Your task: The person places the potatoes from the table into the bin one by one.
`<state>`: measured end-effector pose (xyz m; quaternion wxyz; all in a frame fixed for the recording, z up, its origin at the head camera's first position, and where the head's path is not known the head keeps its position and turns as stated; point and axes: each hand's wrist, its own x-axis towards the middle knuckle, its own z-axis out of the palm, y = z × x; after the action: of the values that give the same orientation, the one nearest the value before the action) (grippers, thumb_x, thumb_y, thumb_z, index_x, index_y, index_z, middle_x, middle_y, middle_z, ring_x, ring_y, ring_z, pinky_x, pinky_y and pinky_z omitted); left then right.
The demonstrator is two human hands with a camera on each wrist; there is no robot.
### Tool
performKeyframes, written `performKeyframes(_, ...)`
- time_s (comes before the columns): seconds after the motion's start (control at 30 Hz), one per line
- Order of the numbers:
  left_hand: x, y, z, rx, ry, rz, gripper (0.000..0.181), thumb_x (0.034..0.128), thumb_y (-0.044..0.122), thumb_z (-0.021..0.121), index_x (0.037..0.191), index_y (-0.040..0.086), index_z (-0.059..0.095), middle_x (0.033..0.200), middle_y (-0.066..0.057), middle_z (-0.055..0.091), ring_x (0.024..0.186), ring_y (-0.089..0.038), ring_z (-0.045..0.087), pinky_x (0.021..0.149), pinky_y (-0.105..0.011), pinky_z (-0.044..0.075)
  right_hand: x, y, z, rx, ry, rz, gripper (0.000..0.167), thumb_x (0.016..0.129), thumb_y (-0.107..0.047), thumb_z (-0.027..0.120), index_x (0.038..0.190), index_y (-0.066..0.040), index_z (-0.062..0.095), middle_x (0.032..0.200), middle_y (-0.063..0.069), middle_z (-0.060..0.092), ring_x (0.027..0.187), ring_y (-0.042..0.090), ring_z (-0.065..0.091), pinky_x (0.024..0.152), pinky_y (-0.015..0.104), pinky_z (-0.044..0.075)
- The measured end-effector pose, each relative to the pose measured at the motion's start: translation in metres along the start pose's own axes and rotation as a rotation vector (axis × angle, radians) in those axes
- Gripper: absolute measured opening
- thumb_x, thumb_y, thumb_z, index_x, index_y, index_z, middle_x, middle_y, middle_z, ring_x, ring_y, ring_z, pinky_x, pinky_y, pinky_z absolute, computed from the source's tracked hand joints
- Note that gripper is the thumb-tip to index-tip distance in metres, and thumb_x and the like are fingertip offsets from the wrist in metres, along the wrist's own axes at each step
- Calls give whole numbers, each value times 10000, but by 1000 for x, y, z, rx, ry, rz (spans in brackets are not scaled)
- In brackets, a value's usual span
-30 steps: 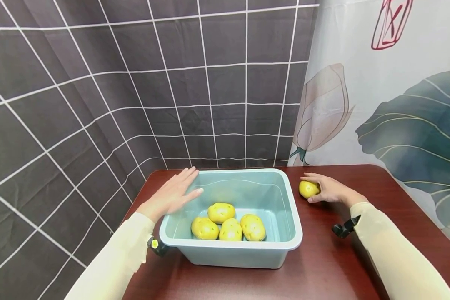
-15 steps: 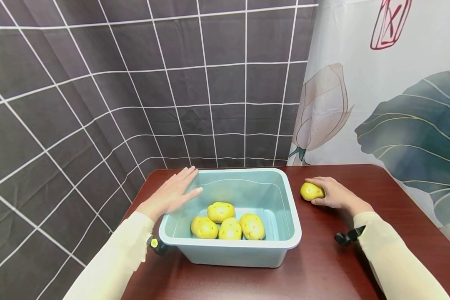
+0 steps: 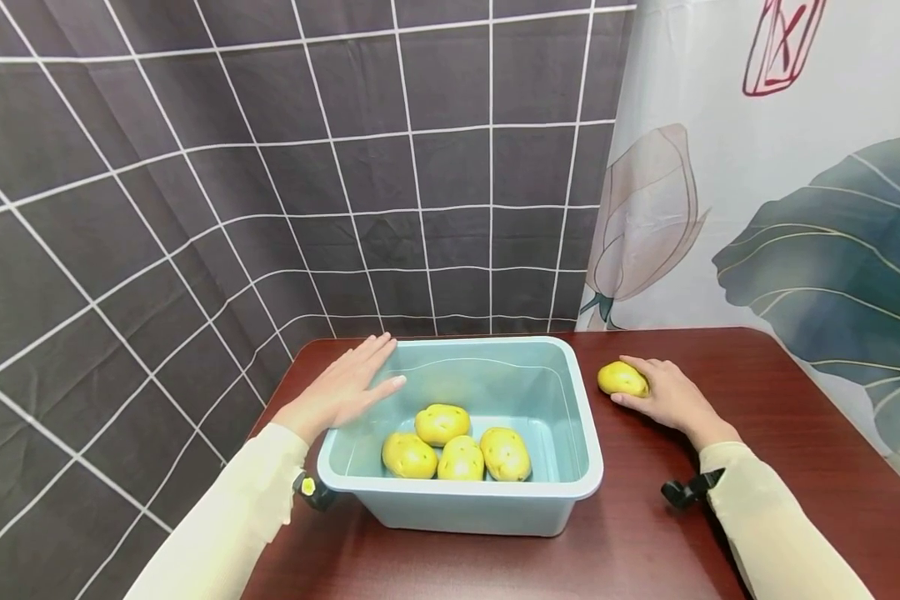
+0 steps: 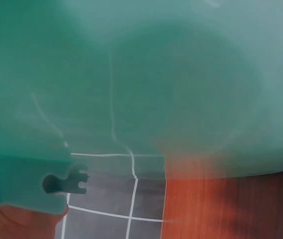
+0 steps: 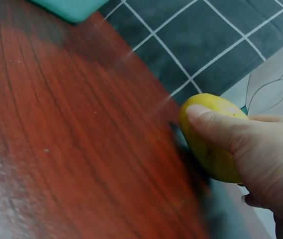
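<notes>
A yellow potato (image 3: 621,379) is gripped by my right hand (image 3: 667,395), to the right of the bin; in the right wrist view the thumb presses on the potato (image 5: 212,154). My left hand (image 3: 345,387) lies with straight fingers along the left rim of the light blue plastic bin (image 3: 461,510). Several more yellow potatoes (image 3: 441,423) lie together on the floor of the bin, toward its front left. The bin's wall (image 4: 181,89) fills most of the left wrist view and hides nearly all of that hand.
The bin stands on a dark red wooden table (image 3: 630,517). Behind the table hangs a dark grey curtain (image 3: 450,175) with white grid lines. A white cloth with a lotus print (image 3: 648,217) hangs at the right.
My right hand has shifted slightly to the right and turned, and the potato in its grip has turned with it. The left hand and the bin stay in place.
</notes>
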<state>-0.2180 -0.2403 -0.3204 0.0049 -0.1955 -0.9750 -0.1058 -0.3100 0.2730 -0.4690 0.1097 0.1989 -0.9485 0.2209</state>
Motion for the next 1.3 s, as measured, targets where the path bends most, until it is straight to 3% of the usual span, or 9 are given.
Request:
performKeyframes(0.23,0,-1,1,6,12,10,817,934,670,358,1532,121,257,1585,-72,212,1463,-276,133,1153,-515,166,-2,-3,6,67,66,-1,766,774,-491,767,1354,-49,531,1260,192,561,1138,387,472,936,582,386)
performKeyframes(0.37,0,-2,2,4,21,11,812,935,669,359,1531,126,262,1585,-67,214,1464,-265,132,1151,-516,174,-3,-5,7,115,66,16,754,773,-495,769,1348,-67,534,1271,179,566,1134,377,489,936,584,385)
performKeyframes(0.57,0,-3,3,4,23,8,799,941,656,365,1532,130,260,1587,-57,211,1465,-256,128,1158,-497,162,-6,-8,8,153,45,75,791,767,-599,716,1358,-109,527,1283,173,560,1103,357,510,897,572,412)
performKeyframes(0.73,0,-2,3,-2,22,7,795,942,657,360,1533,135,257,1587,-55,210,1464,-260,132,1162,-488,153,-7,-11,7,171,45,98,768,769,-592,719,1347,-119,539,1254,163,583,1050,338,529,847,528,427)
performKeyframes(1.3,0,-3,3,3,5,-5,810,933,684,324,1538,150,242,1592,-34,194,1466,-251,127,1164,-482,150,-3,-27,-4,233,99,74,735,766,-548,748,1342,-134,553,1224,124,603,994,290,531,782,454,426)
